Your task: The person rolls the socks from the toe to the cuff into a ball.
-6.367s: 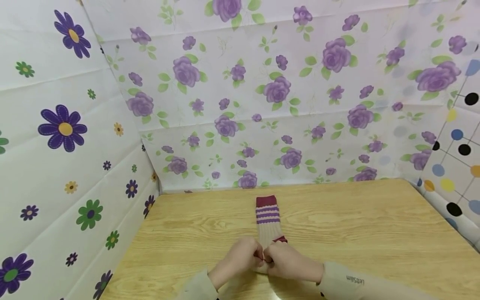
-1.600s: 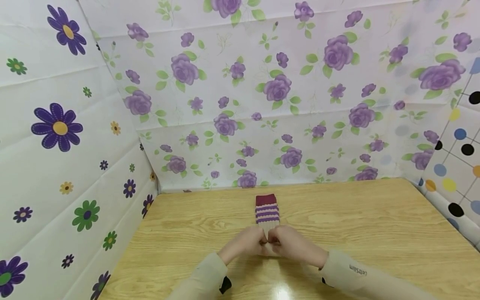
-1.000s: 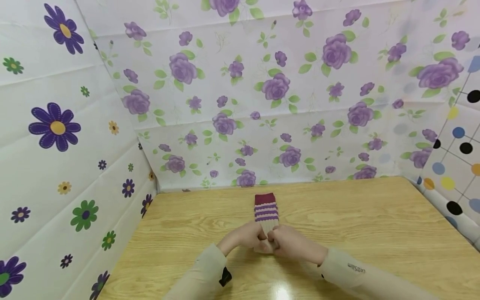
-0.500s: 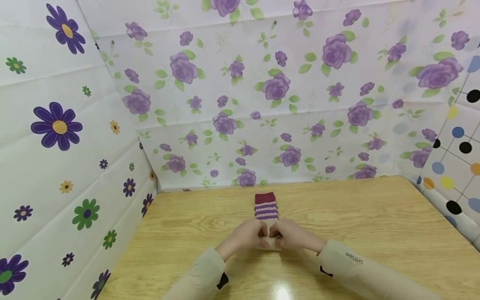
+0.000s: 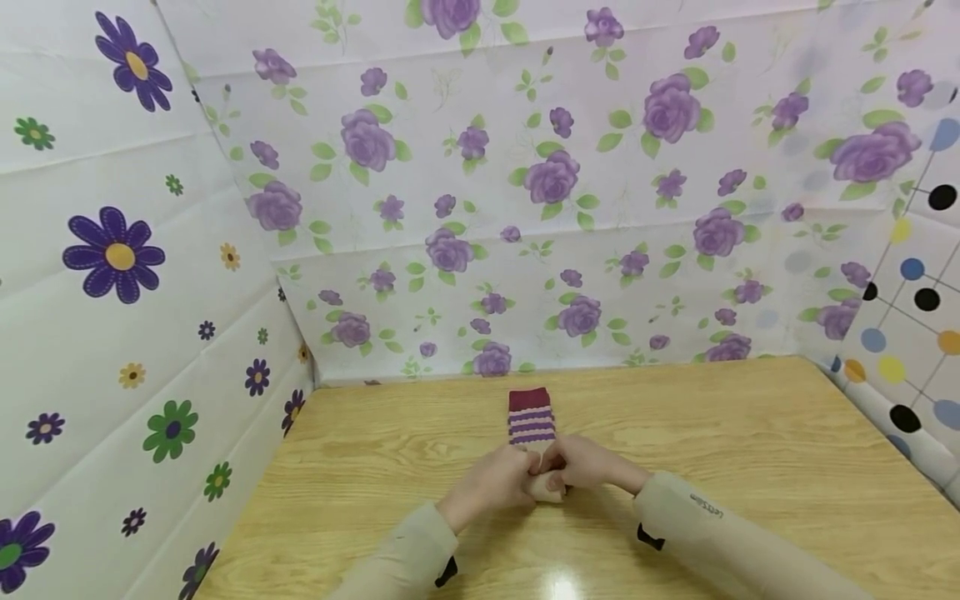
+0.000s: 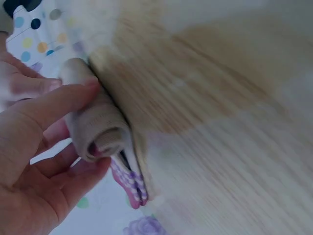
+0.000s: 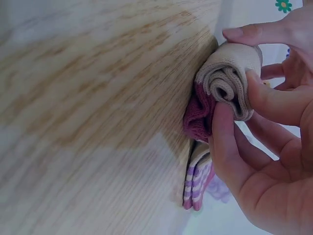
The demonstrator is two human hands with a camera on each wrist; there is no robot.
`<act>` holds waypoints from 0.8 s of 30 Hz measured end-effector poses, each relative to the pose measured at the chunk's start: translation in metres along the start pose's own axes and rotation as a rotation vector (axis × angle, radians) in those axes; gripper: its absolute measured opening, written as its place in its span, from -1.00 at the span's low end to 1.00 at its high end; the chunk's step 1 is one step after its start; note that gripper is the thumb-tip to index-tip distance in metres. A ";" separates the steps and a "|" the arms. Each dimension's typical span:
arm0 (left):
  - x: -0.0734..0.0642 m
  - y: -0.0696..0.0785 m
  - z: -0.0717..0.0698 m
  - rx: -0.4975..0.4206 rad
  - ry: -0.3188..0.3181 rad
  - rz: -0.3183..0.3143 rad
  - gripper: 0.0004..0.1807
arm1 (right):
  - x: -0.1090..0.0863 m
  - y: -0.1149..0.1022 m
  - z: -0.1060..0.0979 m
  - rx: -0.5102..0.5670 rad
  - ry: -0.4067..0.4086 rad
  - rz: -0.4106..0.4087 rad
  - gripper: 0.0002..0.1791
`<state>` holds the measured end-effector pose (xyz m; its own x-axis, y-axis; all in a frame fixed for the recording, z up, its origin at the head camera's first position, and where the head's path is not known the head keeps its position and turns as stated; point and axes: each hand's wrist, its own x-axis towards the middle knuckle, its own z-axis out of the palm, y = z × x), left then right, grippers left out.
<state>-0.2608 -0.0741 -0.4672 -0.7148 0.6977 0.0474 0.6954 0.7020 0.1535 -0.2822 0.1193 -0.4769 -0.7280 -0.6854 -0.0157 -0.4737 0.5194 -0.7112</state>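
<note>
A beige knit sock point(image 5: 532, 427) with purple stripes and a maroon cuff lies lengthwise on the wood-grain table point(image 5: 712, 467), its cuff end flat and farthest away. The near end is coiled into a spiral roll, maroon knit bunched against it.

head cam's up high, looking fwd + down, so u get most of the table point(image 5: 712, 467) w/ floral backdrop point(image 5: 555, 177) behind. L wrist cam's way closer, tipped sideways, facing the L end of the rolled sock point(image 6: 95, 120); R wrist cam's also tight, on the R end. both share its striped leg point(image 6: 128, 180).
</note>
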 end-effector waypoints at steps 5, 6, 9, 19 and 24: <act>0.001 0.001 0.000 -0.057 0.018 0.010 -0.81 | -0.001 0.002 0.000 0.006 0.007 -0.020 -0.85; 0.001 0.001 0.000 -0.080 0.015 0.005 -0.81 | -0.002 0.002 0.000 -0.001 0.015 -0.026 -0.84; 0.001 -0.001 0.000 -0.154 -0.004 -0.031 -0.82 | -0.004 0.001 0.003 -0.032 0.045 -0.034 -0.84; 0.008 -0.011 0.000 -0.215 -0.079 0.014 -0.80 | -0.010 -0.009 0.007 -0.132 0.097 -0.067 -0.93; 0.011 -0.015 -0.003 -0.306 -0.142 0.017 -0.63 | -0.013 -0.010 0.008 -0.291 0.084 -0.124 -0.81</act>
<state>-0.2800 -0.0774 -0.4661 -0.6708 0.7371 -0.0818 0.6374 0.6294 0.4445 -0.2646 0.1189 -0.4750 -0.6890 -0.7139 0.1253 -0.6738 0.5672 -0.4736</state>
